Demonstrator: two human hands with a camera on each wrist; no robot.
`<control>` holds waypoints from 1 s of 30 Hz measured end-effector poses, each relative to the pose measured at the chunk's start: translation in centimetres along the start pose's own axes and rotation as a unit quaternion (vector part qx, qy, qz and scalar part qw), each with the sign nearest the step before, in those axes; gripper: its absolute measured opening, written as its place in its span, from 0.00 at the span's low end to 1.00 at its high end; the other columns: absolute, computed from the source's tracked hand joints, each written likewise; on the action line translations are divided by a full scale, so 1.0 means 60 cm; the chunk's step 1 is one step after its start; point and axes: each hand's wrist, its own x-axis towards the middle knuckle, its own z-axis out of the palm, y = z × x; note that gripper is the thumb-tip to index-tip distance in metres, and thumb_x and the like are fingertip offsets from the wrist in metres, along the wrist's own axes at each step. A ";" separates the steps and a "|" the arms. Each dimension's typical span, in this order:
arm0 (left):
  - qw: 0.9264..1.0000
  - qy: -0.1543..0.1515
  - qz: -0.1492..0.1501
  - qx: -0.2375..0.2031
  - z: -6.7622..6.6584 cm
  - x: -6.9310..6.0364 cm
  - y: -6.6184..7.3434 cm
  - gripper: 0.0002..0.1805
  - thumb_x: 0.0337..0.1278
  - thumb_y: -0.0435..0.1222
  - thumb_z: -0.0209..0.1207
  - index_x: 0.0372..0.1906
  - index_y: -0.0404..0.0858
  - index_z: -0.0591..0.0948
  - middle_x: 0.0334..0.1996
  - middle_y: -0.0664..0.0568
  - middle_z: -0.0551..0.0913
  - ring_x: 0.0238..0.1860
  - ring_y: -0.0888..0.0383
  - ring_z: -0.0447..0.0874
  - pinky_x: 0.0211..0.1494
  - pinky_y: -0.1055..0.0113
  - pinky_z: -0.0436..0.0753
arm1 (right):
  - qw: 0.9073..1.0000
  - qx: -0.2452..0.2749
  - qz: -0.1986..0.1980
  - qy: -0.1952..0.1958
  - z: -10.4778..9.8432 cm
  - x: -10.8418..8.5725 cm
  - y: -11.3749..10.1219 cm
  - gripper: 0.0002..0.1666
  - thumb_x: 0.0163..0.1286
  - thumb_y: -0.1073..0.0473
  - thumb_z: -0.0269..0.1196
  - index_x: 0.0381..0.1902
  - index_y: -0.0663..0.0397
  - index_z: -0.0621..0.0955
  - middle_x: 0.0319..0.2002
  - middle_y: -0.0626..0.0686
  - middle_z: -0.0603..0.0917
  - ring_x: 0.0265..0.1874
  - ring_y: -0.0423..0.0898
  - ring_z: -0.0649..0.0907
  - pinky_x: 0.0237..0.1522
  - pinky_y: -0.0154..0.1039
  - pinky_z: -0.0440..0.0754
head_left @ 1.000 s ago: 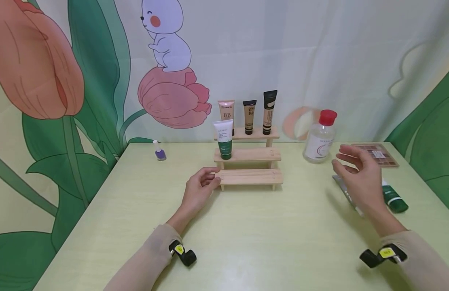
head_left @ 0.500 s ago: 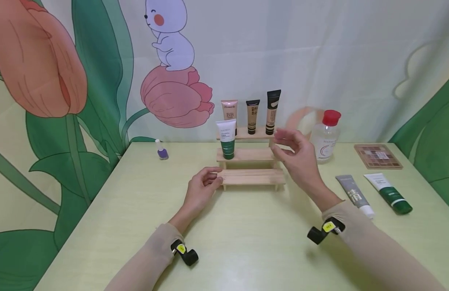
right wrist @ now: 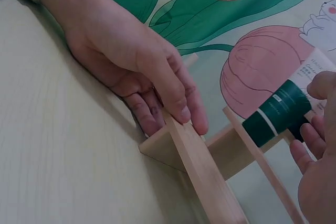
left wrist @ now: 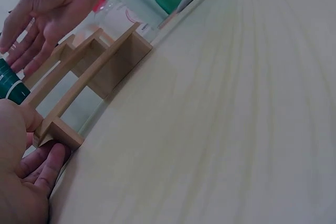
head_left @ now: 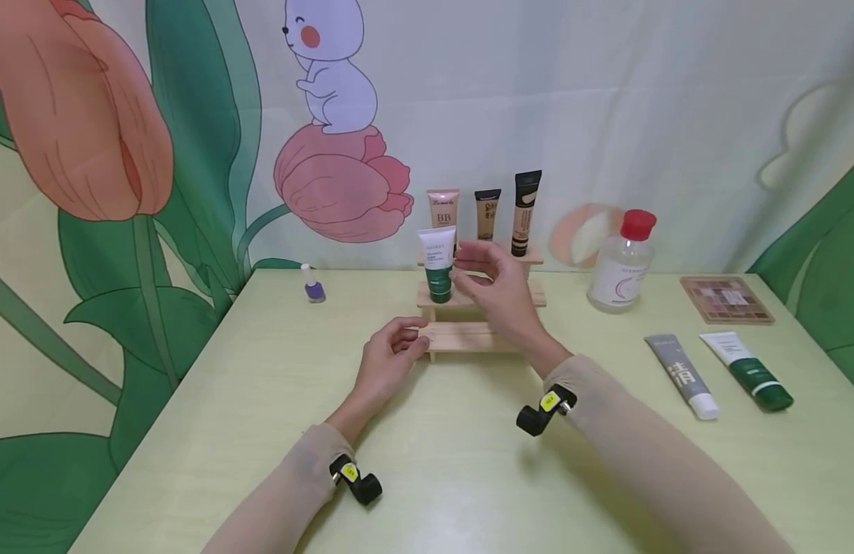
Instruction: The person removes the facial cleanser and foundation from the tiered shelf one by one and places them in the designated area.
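A three-step wooden rack (head_left: 462, 336) stands at the middle of the table. My left hand (head_left: 384, 358) grips the left end of its lowest step, thumb and forefinger at the top edge (right wrist: 181, 111). A white and green squeeze tube (head_left: 438, 265) stands cap down on the middle step, at its left. Beside this tube's right edge is my right hand (head_left: 502, 296), its fingers apart and loosely bent; whether the fingertips touch it I cannot tell. Behind, on the top step, stand a pink BB cream tube (head_left: 443, 206), a small gold tube (head_left: 486, 214) and a taller black-capped tube (head_left: 524, 215).
On the right lie a grey tube (head_left: 679, 375), another white and green tube (head_left: 748, 372) and a flat palette (head_left: 726, 300). A clear bottle with a red cap (head_left: 621, 265) stands behind them. Far left is a purple nail polish bottle (head_left: 313, 286). A printed curtain (head_left: 593, 115) hangs behind.
My right hand has swept left from above the tubes on the right to the standing white and green tube. The left hand keeps its grip on the rack.
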 end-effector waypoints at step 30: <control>1.000 -0.003 0.012 -0.006 -0.001 -0.002 0.000 0.15 0.78 0.36 0.69 0.64 0.45 0.89 0.50 0.47 0.90 0.53 0.53 0.88 0.60 0.63 0.85 | 0.999 -0.036 -0.004 0.007 -0.011 -0.002 -0.026 0.23 0.78 0.64 0.73 0.67 0.60 0.84 0.59 0.58 0.89 0.55 0.50 0.87 0.61 0.39 0.86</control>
